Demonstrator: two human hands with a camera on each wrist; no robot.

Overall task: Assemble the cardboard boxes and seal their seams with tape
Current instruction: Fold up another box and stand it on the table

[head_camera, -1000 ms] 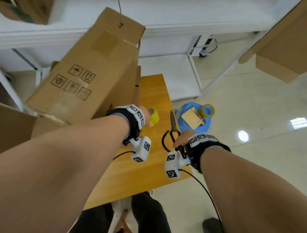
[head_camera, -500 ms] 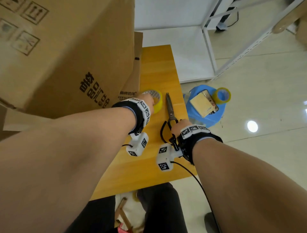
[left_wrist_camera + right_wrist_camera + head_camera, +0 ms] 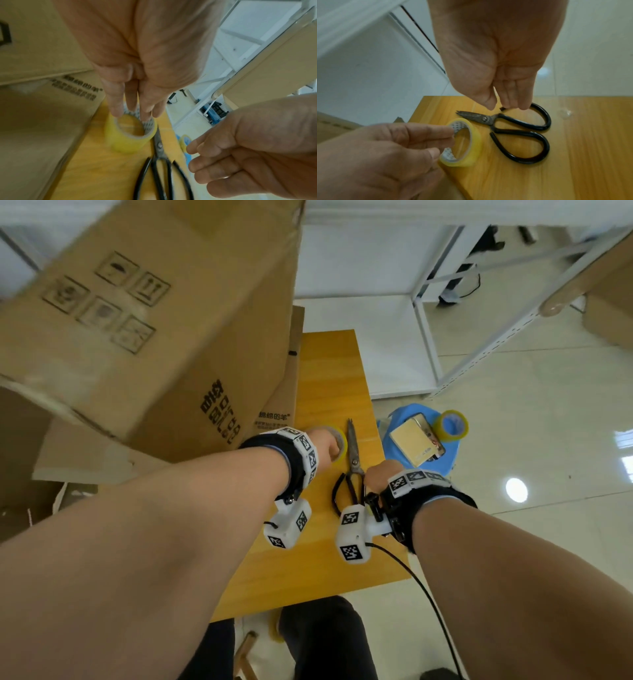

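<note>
Tape roll (image 3: 467, 142) in left hand (image 3: 388, 148) (seemingly pinched), scissors (image 3: 513, 132) beside.

cardboard box (image 3: 144, 337): 5 handling pictograms | large Chinese print, unreadable | flat carton (image 3: 284, 392): "绵绵的羊"
</note>
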